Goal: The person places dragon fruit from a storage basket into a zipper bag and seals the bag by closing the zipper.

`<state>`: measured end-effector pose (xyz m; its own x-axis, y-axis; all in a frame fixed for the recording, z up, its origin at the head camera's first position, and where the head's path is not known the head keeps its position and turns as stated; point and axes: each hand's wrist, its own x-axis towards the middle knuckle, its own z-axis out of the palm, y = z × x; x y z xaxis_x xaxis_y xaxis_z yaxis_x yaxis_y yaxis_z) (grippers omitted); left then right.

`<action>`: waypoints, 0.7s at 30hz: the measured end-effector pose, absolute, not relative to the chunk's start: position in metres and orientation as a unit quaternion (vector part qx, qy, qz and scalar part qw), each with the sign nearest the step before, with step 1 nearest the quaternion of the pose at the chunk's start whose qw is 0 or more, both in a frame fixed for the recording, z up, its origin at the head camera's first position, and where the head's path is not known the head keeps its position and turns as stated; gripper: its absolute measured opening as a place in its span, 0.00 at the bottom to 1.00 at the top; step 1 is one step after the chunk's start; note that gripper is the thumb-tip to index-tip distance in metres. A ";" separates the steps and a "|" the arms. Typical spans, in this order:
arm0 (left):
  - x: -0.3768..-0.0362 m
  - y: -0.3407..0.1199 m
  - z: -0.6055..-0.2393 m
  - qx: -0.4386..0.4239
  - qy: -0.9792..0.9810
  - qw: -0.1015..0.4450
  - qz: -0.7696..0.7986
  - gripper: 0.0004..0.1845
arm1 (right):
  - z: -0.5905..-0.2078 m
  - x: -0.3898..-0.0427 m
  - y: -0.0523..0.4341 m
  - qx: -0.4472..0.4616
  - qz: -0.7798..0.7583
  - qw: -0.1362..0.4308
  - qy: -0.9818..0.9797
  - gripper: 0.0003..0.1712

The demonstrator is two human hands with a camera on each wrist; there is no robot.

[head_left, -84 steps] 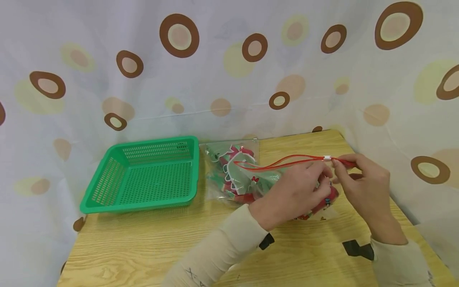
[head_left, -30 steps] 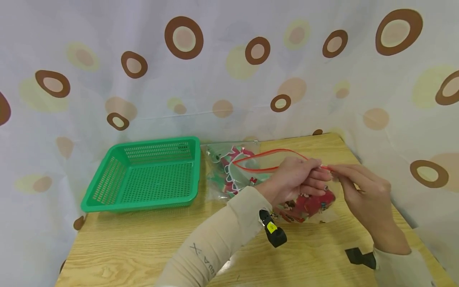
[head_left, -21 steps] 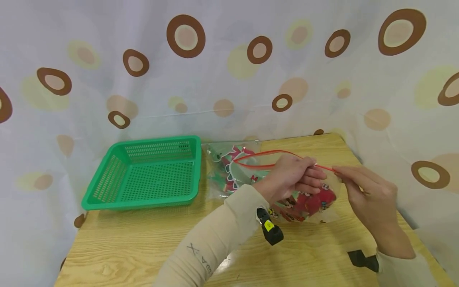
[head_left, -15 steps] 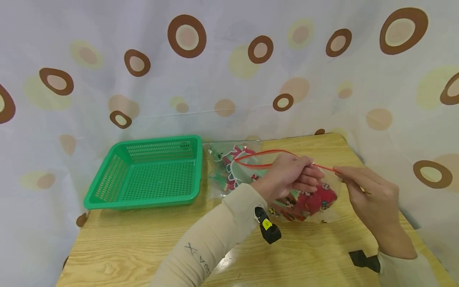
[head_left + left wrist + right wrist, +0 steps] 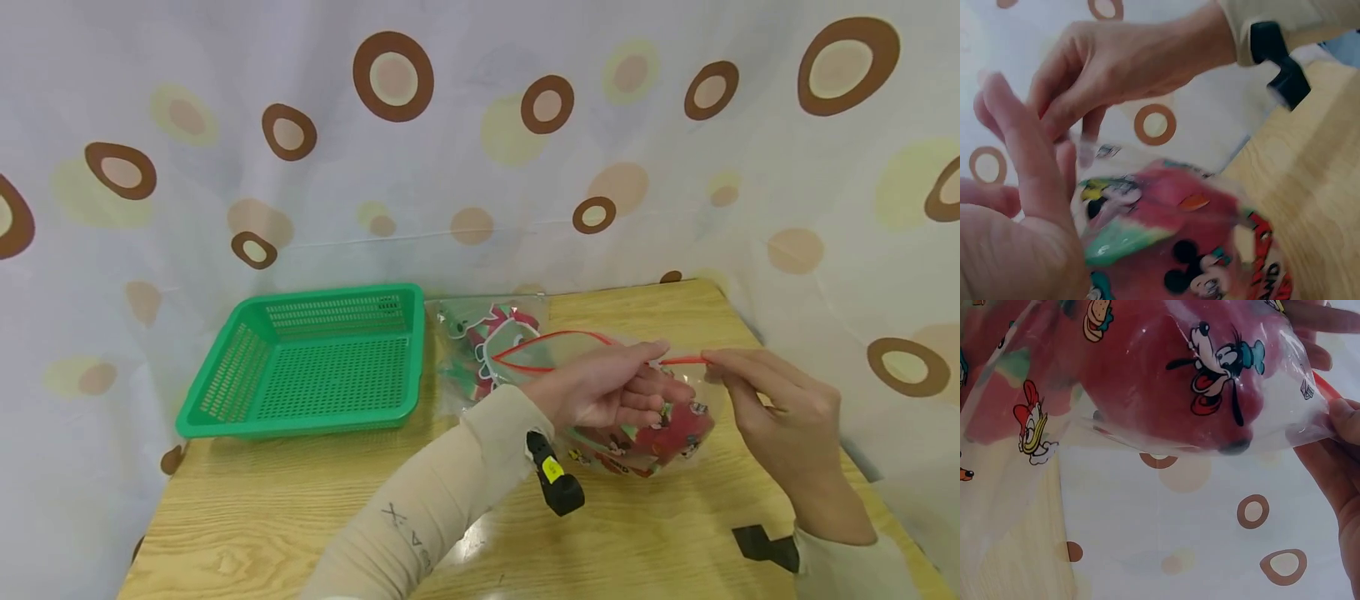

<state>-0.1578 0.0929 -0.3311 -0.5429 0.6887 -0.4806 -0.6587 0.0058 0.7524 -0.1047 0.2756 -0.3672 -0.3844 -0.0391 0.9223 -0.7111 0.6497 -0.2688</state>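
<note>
A clear zip bag (image 5: 678,433) printed with cartoon characters bulges with red and green contents; their kind is unclear. Its red zip strip (image 5: 566,334) spreads into a narrow loop left of my left hand (image 5: 600,387) and runs as one line to its right. The thumb and a finger of that hand pinch the strip near the white slider, which they mostly cover. My other left fingers stretch out loosely above the bag. My right hand (image 5: 787,417) pinches the strip's right end, also visible in the right wrist view as a red edge (image 5: 1325,386) beside the thumb.
Behind the held bag lies a second clear bag (image 5: 456,385) with red and green contents and a white-outlined print. To its left stands a green plastic basket (image 5: 416,358). A spotted curtain (image 5: 465,150) hangs behind the wooden table (image 5: 300,517).
My left hand has gone from curled over the bag to palm showing, at the zip strip. The slider has shifted left along the strip. My right hand still pinches the end, slightly farther right.
</note>
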 end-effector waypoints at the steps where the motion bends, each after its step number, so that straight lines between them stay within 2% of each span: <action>1: -0.156 0.094 -0.331 0.009 0.519 0.469 0.714 0.27 | -0.367 -0.105 0.276 0.248 0.338 0.495 -0.761 0.10; 6: -0.150 0.098 -0.332 -0.021 0.504 0.395 0.768 0.17 | -0.371 -0.107 0.276 0.259 0.331 0.490 -0.764 0.14; 9: -0.150 0.098 -0.332 -0.028 0.495 0.375 0.784 0.15 | -0.373 -0.107 0.277 0.269 0.323 0.486 -0.766 0.20; 14: -0.151 0.096 -0.330 -0.027 0.495 0.384 0.779 0.16 | -0.372 -0.110 0.276 0.289 0.302 0.471 -0.777 0.26; 21: -0.153 0.092 -0.332 0.001 0.501 0.405 0.765 0.16 | -0.368 -0.115 0.270 0.317 0.260 0.453 -0.791 0.26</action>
